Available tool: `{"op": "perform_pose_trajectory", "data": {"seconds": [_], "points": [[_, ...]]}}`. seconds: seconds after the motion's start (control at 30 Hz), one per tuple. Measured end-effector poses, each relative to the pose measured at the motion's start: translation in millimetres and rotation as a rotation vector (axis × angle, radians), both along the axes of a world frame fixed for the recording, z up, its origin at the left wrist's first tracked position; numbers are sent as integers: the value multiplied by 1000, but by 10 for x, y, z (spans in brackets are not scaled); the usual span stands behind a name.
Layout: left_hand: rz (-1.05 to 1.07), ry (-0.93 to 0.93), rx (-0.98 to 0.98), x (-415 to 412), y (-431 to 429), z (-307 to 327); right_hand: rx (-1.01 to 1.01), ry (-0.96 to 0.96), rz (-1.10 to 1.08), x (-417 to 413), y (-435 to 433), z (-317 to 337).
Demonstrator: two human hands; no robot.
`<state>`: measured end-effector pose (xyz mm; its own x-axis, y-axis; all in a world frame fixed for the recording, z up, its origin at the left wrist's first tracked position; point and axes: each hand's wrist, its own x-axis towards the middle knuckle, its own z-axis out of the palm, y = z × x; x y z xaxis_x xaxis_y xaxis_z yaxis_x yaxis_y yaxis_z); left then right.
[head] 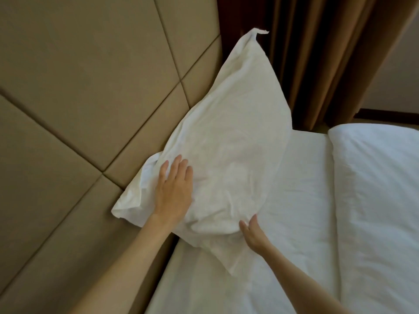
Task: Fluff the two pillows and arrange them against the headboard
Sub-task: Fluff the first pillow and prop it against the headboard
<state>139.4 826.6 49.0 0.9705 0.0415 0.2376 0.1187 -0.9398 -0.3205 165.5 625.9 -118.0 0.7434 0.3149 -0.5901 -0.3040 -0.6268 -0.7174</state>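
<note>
Dim, warm, even light; no hard shadows, no glare. The crumpled white cotton pillow (pixel 229 141) under my hands is the brightest area, its creases only softly shaded. The brown pleated curtain (pixel 317 53) goes near black in its folds. Whole frame slightly soft; straight seams of the beige padded headboard (pixel 86 91) bow from wide-angle distortion.

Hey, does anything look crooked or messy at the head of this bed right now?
Yes. The pillow leans against the headboard tilted, one corner poking up toward the curtain, its case creased. The left hand lies flat on it; the right hand cups its lower edge. Only one pillow is visible.
</note>
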Motion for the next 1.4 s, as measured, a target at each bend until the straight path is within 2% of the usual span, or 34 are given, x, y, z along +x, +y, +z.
{"op": "perform_pose_trajectory", "data": {"seconds": [0.07, 0.13, 0.17, 0.23, 0.3, 0.4, 0.5, 0.57, 0.7, 0.8, 0.97, 1.03, 1.13, 1.27, 1.4], "points": [[-133, -35, -8, 133, -113, -19, -151, -106, 54, 51, -152, 52], [-242, 0, -22, 238, -273, -103, -334, -210, -63, 239, -242, 192], [-246, 51, -27, 261, -319, -171, -333, -241, -153, 342, -257, 282], [-125, 145, -31, 274, -238, -335, -231, -310, -261, 550, -217, 458], [36, 123, -38, 225, -6, -468, -114, -402, -272, 726, -117, 600], [66, 79, 37, 160, 276, -438, 20, -480, -304, 869, 113, 702], [41, 38, 128, 123, 376, -260, 76, -287, -360, 754, 384, 582], [86, 55, 142, 68, 381, -203, 15, -126, -287, 489, 490, 389], [171, 155, 133, -58, 272, -186, 63, 66, -221, 134, 254, 173], [195, 204, 101, -87, 202, -82, 50, 115, -159, 130, -17, 317], [125, 153, -63, -230, 208, 225, 3, 63, -167, 147, -210, 655], [81, 111, -198, -350, 193, 350, 44, 62, -169, 110, -242, 855], [143, 29, -413, -588, 111, 453, 142, 45, -185, -16, -304, 1165], [216, -4, -551, -937, -68, 537, 243, 7, -240, -284, -495, 1551], [280, -103, -810, -1289, -295, 633, 303, -8, -310, -573, -768, 1864]]}}
